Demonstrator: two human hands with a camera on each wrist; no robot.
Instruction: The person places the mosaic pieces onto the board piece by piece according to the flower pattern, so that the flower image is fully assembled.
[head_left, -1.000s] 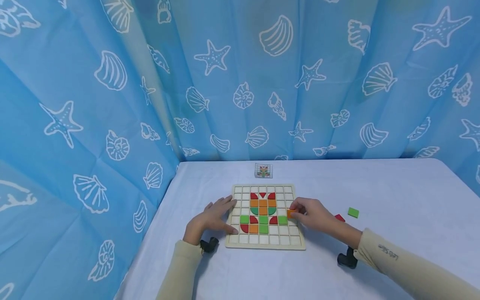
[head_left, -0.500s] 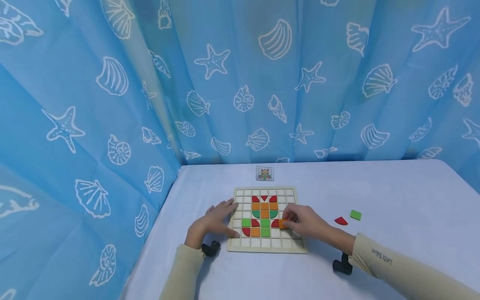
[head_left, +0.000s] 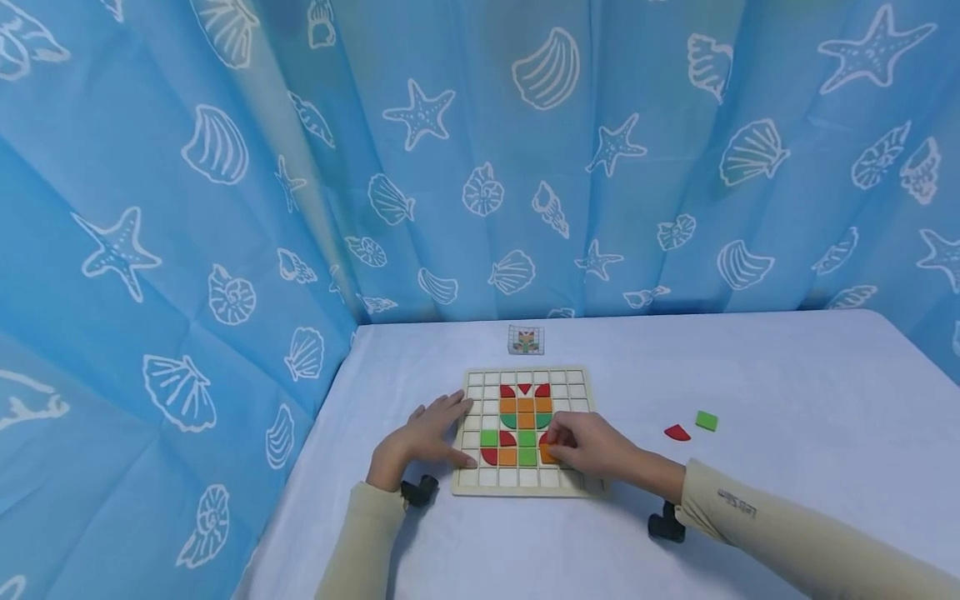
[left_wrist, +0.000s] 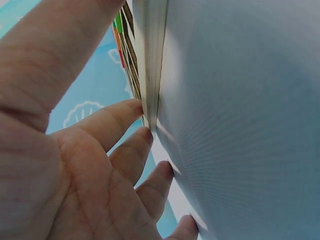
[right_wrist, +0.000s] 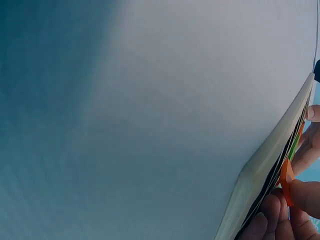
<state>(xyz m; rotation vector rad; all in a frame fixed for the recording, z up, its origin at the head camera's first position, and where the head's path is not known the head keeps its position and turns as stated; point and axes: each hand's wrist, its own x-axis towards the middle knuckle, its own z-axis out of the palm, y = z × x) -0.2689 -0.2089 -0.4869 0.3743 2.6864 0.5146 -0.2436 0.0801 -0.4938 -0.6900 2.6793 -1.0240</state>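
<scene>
A pale wooden grid board lies on the table, its cells partly filled with red, orange and green tiles. My left hand rests with spread, straight fingers on the board's left edge; the left wrist view shows the fingertips along its side. My right hand pinches an orange square tile between thumb and fingers. In the head view this tile sits over a cell just right of the green column, below a red quarter-round tile. The hand hides cells at the board's lower right.
Right of the board lie a loose red quarter-round tile and a green square tile. A small printed pattern card lies behind the board. A blue shell-print curtain hangs at the table's back and left.
My right hand has carried the orange tile leftward across the board, from its right edge to the cell beside the green column. The left hand has stayed at the left edge.
</scene>
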